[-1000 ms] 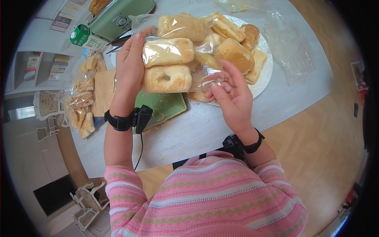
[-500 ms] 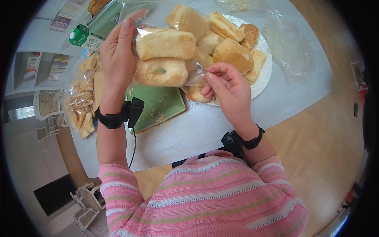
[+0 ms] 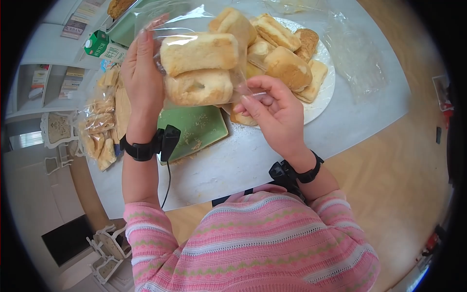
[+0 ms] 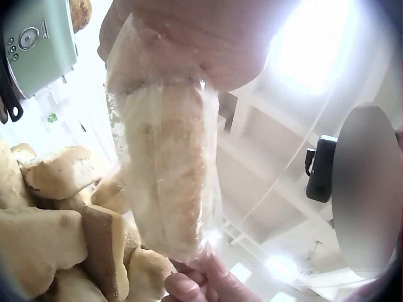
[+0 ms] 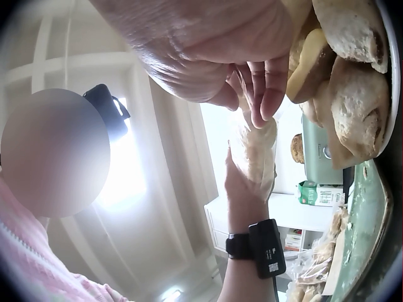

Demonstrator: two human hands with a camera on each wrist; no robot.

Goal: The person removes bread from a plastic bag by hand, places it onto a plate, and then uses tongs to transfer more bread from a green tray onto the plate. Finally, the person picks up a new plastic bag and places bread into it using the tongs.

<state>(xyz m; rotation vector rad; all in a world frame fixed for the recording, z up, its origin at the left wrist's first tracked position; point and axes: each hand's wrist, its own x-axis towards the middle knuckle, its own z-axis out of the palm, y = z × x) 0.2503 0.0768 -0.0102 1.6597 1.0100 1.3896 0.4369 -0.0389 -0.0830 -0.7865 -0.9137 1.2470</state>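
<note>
Over the table, a clear plastic bag is held up with two pale bread rolls showing inside, one above the other; the lower has a small hole in its face. My left hand grips the bag's left side, thumb in front and fingers behind. At the bag's lower right corner, my right hand pinches the plastic between thumb and fingers. In the left wrist view the packed bread hangs between the two hands. Behind the bag, a white plate bears a heap of bread, partly hidden.
A green tray with crumbs lies below the bag. On the left are another bag of bread and a green milk carton. A green toaster stands at the back. Crumpled clear plastic lies right of the plate.
The bag and my left hand have shifted left and slightly up. My right hand's fingers, spread beside the bag earlier, have closed in a pinch on its corner.
</note>
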